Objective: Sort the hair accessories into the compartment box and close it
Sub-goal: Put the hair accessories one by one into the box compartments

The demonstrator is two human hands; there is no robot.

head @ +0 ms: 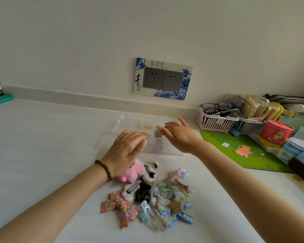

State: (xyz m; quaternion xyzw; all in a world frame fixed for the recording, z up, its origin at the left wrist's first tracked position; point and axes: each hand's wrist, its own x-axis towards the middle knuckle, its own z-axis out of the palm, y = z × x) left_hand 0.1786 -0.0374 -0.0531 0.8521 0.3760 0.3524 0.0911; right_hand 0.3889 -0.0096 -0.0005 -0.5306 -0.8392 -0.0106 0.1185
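The clear compartment box [125, 122] is set on the white table [42, 137], its far edge close to the wall ledge. Both hands are held over it with fingers stretched out and nothing gripped: the left hand [126, 151] over its near-left corner, the right hand [177, 135] over its right half. The hair accessories [151, 193] are heaped just in front of the box. A broad stretch of tabletop is seen to its left. To its right, a green mat [244, 149] and a pink basket [216, 122] are crowded together. Behind the box, "青" can be read on the socket surround [139, 81].
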